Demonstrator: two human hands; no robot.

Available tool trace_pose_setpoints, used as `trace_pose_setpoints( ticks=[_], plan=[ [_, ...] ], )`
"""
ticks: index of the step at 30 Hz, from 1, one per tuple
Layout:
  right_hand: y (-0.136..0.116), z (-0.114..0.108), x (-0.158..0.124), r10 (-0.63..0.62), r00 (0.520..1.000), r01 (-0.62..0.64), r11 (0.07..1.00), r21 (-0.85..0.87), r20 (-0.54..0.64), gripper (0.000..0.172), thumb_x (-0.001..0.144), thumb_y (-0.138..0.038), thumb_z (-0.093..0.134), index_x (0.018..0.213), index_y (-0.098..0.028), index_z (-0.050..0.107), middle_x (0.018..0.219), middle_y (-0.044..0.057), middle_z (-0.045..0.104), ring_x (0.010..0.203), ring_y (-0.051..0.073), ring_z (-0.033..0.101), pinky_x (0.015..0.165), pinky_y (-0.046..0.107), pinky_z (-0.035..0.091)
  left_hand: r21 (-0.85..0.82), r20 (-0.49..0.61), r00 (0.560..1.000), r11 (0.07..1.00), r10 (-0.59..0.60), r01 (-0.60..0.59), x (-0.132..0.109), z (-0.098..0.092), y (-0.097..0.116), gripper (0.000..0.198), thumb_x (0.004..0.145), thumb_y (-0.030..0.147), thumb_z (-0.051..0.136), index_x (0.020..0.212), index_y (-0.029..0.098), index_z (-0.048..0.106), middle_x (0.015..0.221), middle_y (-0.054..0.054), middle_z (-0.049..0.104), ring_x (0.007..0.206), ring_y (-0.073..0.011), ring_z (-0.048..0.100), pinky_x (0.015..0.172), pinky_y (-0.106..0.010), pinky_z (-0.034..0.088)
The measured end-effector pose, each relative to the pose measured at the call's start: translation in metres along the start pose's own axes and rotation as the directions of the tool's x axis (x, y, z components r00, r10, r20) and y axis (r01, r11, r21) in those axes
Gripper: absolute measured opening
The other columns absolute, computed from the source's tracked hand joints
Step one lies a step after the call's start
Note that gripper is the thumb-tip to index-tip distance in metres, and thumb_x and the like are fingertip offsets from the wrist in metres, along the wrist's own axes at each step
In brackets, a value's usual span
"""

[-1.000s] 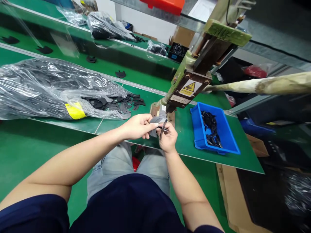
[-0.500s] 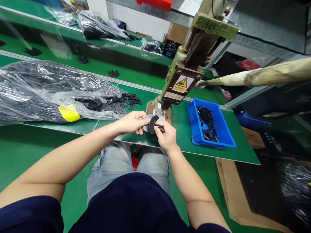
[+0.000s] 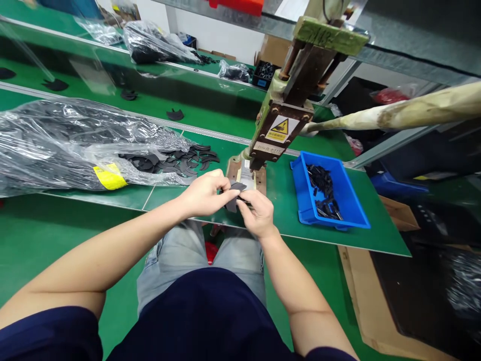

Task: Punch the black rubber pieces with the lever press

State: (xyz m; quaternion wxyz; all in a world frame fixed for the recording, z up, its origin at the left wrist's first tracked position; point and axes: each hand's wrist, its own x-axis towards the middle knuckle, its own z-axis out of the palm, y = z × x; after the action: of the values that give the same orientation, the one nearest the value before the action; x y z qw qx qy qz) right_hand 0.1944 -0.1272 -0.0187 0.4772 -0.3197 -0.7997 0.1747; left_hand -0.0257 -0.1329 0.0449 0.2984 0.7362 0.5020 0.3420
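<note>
1. We find the dark curved piece (image 3: 232, 204) between the two hands, just above the near edge of the green table (image 3: 278, 225) and in front of the foot of the press.
2. The left hand (image 3: 205, 197) has it pinched narrowly, thumb on top and the other fingers curled beneath.
3. The right hand (image 3: 259, 210) meets the piece's right edge, thumb and fingers drawn close together – we cannot tell what, if anything, is gripped between them.
4. Just beyond the hands we see the press (image 3: 280, 120), leaning in our view, with a yellow-and-white warning sign (image 3: 282, 128) on its front.
5. To the right of the press we have a blue bin (image 3: 306, 210) on the table, with small black parts (image 3: 323, 188) heaped inside, mostly towards its left.
6. To the left, we see a pile of loose dark pieces (image 3: 188, 163) spilling from the mouth of a big clear bag (image 3: 56, 135) – a yellow label (image 3: 110, 176) sits on its near side.
7. Behind these, along a green strip, we count several dark shapes lying apart, one (image 3: 175, 115) beyond the pile.
8. Farther back we make out another filled bag (image 3: 154, 42).
</note>
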Motion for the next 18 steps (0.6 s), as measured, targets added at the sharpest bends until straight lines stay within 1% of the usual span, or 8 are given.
trace_pose_setpoints(
  ticks=[3,6,8,10,12,14,15,18],
  plan=[
    [-0.002,0.0,-0.003,-0.011,1.0,0.012,1.0,0.015,-0.024,0.015,0.095,-0.027,0.069,0.109,-0.027,0.074,0.101,0.006,0.079,0.094,0.02,0.075,0.086,0.04,0.063,-0.083,0.039,0.998,0.995,-0.053,0.056,0.002,0.003,-0.004,0.041,0.092,0.047,0.074,0.063,0.021,0.061,0.077,-0.001,0.051,0.073,-0.0168,0.052,0.069,-0.03,0.042],
    [-0.004,0.0,-0.007,-0.004,0.999,0.007,0.999,0.041,-0.054,0.015,0.094,-0.027,0.07,0.109,-0.027,0.074,0.101,0.005,0.08,0.094,0.02,0.076,0.087,0.039,0.063,-0.234,0.087,0.991,0.965,-0.098,0.116,0.004,0.005,-0.005,0.047,0.09,0.049,0.076,0.06,0.02,0.055,0.074,0.0,0.049,0.069,-0.0139,0.048,0.066,-0.029,0.04],
    [-0.005,0.001,-0.009,0.017,0.997,-0.012,0.998,0.059,-0.079,0.015,0.095,-0.028,0.069,0.11,-0.027,0.073,0.102,0.005,0.08,0.095,0.019,0.076,0.087,0.038,0.063,-0.362,0.084,0.988,0.92,-0.132,0.153,0.003,0.008,-0.005,0.045,0.086,0.051,0.082,0.068,0.02,0.056,0.075,0.002,0.051,0.068,-0.0123,0.049,0.065,-0.027,0.04],
    [-0.004,0.003,-0.009,0.05,0.994,-0.044,0.996,0.073,-0.094,0.015,0.097,-0.029,0.068,0.111,-0.026,0.073,0.103,0.006,0.079,0.096,0.019,0.075,0.088,0.038,0.064,-0.49,0.083,0.979,0.848,-0.186,0.203,0.002,0.01,-0.005,0.042,0.081,0.053,0.088,0.085,0.02,0.061,0.081,0.003,0.058,0.071,-0.0116,0.053,0.066,-0.025,0.044],
    [-0.003,0.004,-0.008,0.087,0.993,-0.081,0.993,0.084,-0.075,0.015,0.097,-0.031,0.068,0.111,-0.026,0.073,0.104,0.006,0.079,0.097,0.019,0.076,0.088,0.038,0.064,-0.568,0.18,0.958,0.772,-0.222,0.286,0.0,0.011,-0.009,0.048,0.081,0.059,0.088,0.096,0.02,0.064,0.083,0.001,0.064,0.069,-0.012,0.058,0.063,-0.025,0.046],
    [-0.001,0.002,-0.007,0.129,0.991,-0.125,0.988,0.09,-0.037,0.019,0.098,-0.031,0.068,0.116,-0.027,0.074,0.108,0.006,0.079,0.101,0.019,0.076,0.092,0.038,0.065,-0.573,0.292,0.928,0.735,-0.23,0.362,0.002,0.01,-0.019,0.051,0.083,0.064,0.084,0.092,0.018,0.065,0.074,0.001,0.064,0.062,-0.0122,0.058,0.056,-0.024,0.046],
    [0.0,-0.001,-0.007,0.155,0.988,-0.152,0.984,0.092,-0.025,0.023,0.098,-0.031,0.068,0.121,-0.027,0.073,0.113,0.007,0.078,0.104,0.019,0.076,0.095,0.038,0.065,-0.566,0.302,0.922,0.733,-0.243,0.379,0.005,0.008,-0.027,0.051,0.084,0.066,0.083,0.088,0.018,0.065,0.069,0.002,0.062,0.058,-0.0118,0.057,0.053,-0.024,0.045],
    [0.006,-0.02,-0.011,0.235,0.971,-0.229,0.968,0.099,-0.051,0.034,0.1,-0.031,0.066,0.134,-0.027,0.067,0.123,0.009,0.073,0.11,0.02,0.074,0.098,0.04,0.065,-0.56,0.15,0.916,0.732,-0.371,0.388,0.027,0.0,-0.06,0.048,0.083,0.059,0.086,0.078,0.017,0.063,0.062,0.002,0.061,0.051,-0.0094,0.054,0.047,-0.02,0.042]
  ],
)
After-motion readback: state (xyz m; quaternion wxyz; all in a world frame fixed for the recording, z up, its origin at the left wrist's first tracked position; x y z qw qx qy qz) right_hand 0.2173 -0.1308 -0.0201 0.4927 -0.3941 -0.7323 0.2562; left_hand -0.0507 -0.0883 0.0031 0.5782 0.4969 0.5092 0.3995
